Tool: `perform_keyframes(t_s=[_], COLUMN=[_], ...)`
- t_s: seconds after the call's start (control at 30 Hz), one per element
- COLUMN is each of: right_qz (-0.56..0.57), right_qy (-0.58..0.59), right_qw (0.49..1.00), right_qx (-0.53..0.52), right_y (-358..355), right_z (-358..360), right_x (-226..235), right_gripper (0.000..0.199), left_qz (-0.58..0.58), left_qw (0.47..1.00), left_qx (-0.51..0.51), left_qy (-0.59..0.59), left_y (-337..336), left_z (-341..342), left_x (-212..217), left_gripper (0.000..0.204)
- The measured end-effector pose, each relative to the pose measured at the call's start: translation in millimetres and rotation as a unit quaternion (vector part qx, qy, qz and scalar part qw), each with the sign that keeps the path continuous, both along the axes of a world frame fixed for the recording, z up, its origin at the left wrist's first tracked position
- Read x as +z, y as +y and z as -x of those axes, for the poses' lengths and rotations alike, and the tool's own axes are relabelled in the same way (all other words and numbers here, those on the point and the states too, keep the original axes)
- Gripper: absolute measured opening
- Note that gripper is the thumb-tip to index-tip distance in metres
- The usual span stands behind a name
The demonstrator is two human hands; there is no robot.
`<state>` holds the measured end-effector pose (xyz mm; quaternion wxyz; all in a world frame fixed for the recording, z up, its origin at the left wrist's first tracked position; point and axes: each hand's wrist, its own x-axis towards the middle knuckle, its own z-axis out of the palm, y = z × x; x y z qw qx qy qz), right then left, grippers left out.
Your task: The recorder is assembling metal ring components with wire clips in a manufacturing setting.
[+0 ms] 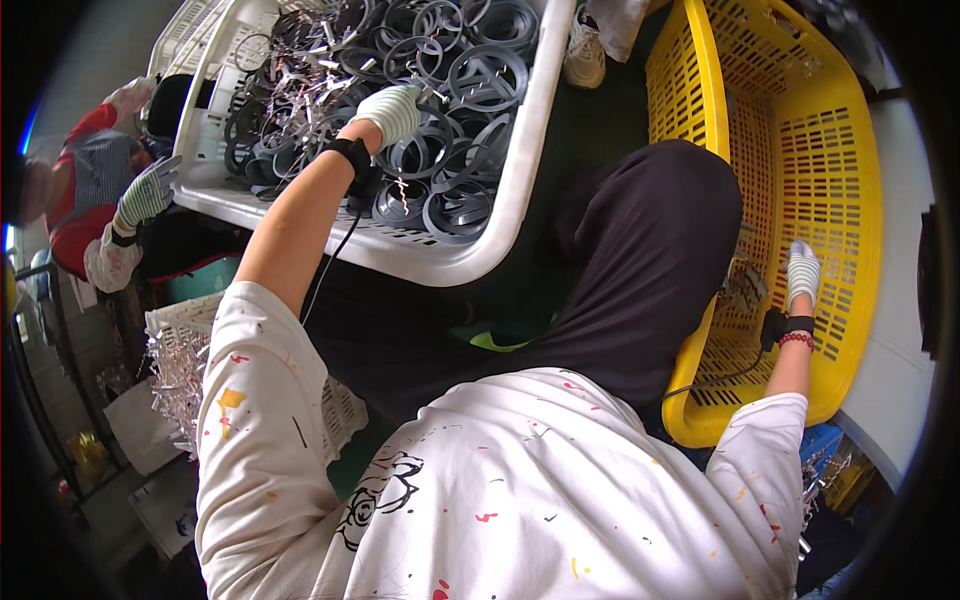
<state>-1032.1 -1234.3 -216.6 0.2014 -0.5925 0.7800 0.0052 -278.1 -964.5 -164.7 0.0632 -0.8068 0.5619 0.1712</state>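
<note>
My left hand [392, 115], in a white-and-grey striped glove, reaches into a white plastic basket [440, 268] at the top. Its fingers curl down among dark grey rings [487, 78] and small shiny metal pieces [330, 72]; what they hold is hidden. A thin coppery zigzag strip [403, 195] hangs over the rings just below that hand. My right hand [803, 272], in the same kind of glove, is inside a yellow slatted basket [850, 200] on the right. Its fingers point away and show too little to tell their grip. Several metal pieces [742, 288] lie to its left.
My dark-trousered knee [670, 190] stands between the two baskets. At the left, another person's gloved hand [148, 195] is by the white basket's edge. Below it, a white crate [185, 320] holds metal pieces. A shoe [584, 55] shows at the top. Dark cables run from both my wrists.
</note>
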Motion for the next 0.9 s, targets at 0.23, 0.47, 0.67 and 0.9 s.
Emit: perform_keyframes(t_s=[0.23,0.47,0.67,0.9], right_qz=[0.080,-0.031,-0.054,-0.178], right_qy=[-0.453,-0.584,-0.384,-0.536], right_qw=[0.875,0.682,0.701,0.705], right_qx=[0.149,0.439,0.598,0.428], right_y=[-22.9,91.9,156.8,189.8], right_z=[-143.7,-439.7,-569.9,-585.5], right_x=[151.4,234.3,205.5,195.2], right_gripper=[0.041,0.098,0.106,0.033], left_qz=[0.195,0.368,0.413,0.462], left_qw=[0.967,0.877,0.862,0.739], left_qx=[0.108,0.218,0.232,0.267], left_qy=[0.127,0.219,0.178,0.410], left_y=[29.9,73.2,66.8,53.8], left_z=[-12.7,5.7,19.0,25.5], left_x=[100.9,107.5,119.0,116.7], left_gripper=[0.025,0.035,0.033,0.034])
